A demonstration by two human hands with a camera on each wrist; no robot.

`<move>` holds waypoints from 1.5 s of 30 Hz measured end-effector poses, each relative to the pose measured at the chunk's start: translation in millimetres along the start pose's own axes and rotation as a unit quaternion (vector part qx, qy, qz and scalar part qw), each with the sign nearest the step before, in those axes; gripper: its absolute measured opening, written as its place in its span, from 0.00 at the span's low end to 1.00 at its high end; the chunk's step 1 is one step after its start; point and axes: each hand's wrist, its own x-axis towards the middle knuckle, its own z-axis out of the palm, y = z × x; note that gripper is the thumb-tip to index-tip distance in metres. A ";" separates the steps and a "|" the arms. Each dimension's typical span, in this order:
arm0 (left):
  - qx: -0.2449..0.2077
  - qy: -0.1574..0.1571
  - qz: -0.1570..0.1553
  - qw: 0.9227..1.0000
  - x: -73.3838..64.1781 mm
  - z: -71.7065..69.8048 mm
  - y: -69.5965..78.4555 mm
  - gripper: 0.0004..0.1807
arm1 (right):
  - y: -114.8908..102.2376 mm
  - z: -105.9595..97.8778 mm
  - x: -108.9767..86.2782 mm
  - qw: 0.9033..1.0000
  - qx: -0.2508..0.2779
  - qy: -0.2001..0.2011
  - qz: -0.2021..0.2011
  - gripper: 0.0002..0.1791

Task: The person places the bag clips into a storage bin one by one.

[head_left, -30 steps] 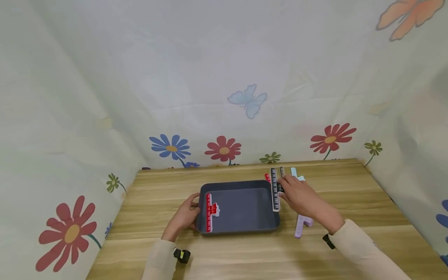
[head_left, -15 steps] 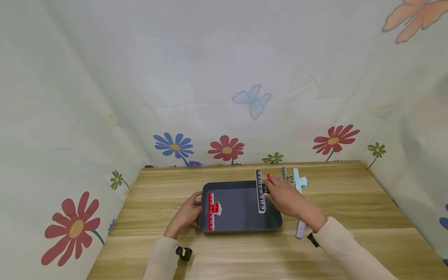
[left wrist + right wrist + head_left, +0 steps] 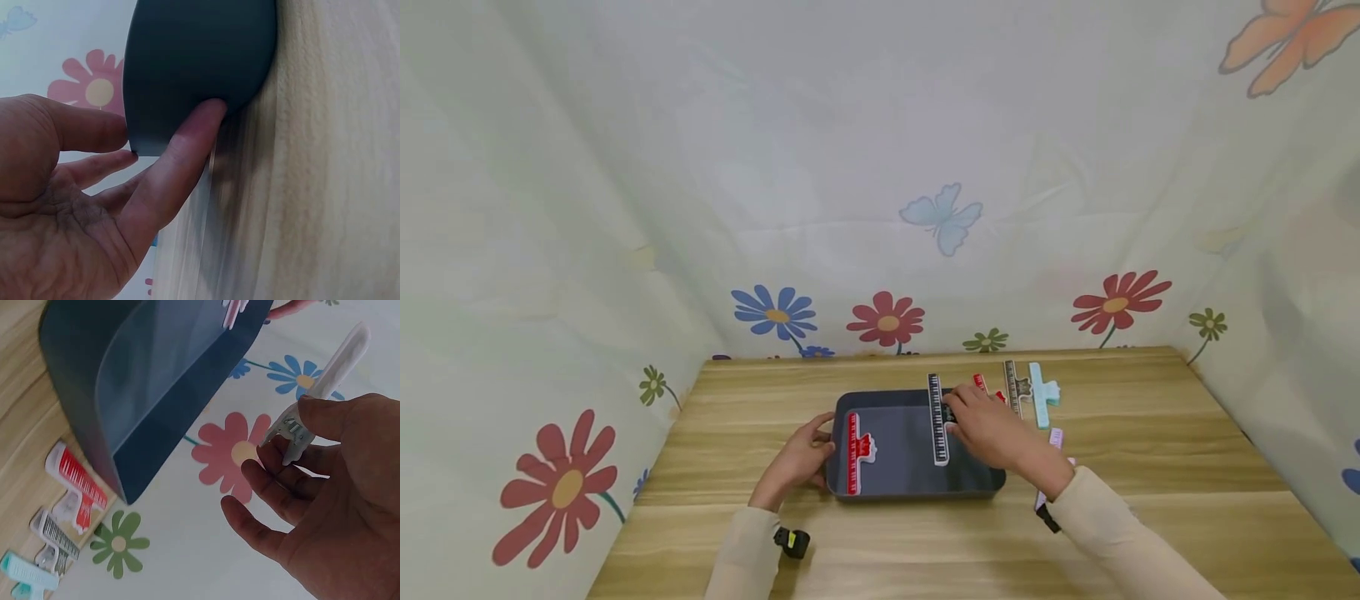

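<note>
My right hand (image 3: 988,427) pinches a black clip (image 3: 937,421) with a white piano-key pattern and holds it over the right part of a dark grey baking tray (image 3: 895,492). In the right wrist view the clip's pale plain side (image 3: 340,362) shows between thumb and fingers, beyond the tray's wall (image 3: 81,406). A red piano-key clip (image 3: 853,454) lies inside the tray along its left end. At that end my left hand (image 3: 797,460) rests against the tray, thumb on the outer wall and a fingertip at the rim, as the left wrist view shows.
Right of the tray on the wooden table (image 3: 925,550) lie another red clip (image 3: 980,382), a black-and-beige clip (image 3: 1013,387), a light blue clip (image 3: 1040,396) and a purple clip (image 3: 1056,437), partly hidden by the right arm. A flower-printed curtain (image 3: 820,250) encloses the back and sides.
My right hand has carried the black clip leftward from the tray's right rim to over its inside, uncovering more of the clips on the right. The left hand stays at the tray's left end.
</note>
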 end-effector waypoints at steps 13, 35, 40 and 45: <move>-0.005 -0.005 -0.001 1.000 2.5 -0.1 -1.8 0.31 | -22.5 14.7 11.2 1.000 0.004 -0.019 0.008 0.27; -0.006 -0.009 0.005 1.000 0.5 1.3 -4.0 0.31 | -50.1 56.7 34.5 0.998 0.009 -0.044 0.034 0.25; -0.009 -0.003 0.000 1.000 1.3 0.9 -4.0 0.31 | -56.0 61.5 41.2 0.998 0.003 -0.055 0.037 0.25; -0.019 -0.009 -0.002 1.000 2.1 -1.3 -4.5 0.32 | -62.2 63.9 48.8 0.996 0.010 -0.074 0.049 0.25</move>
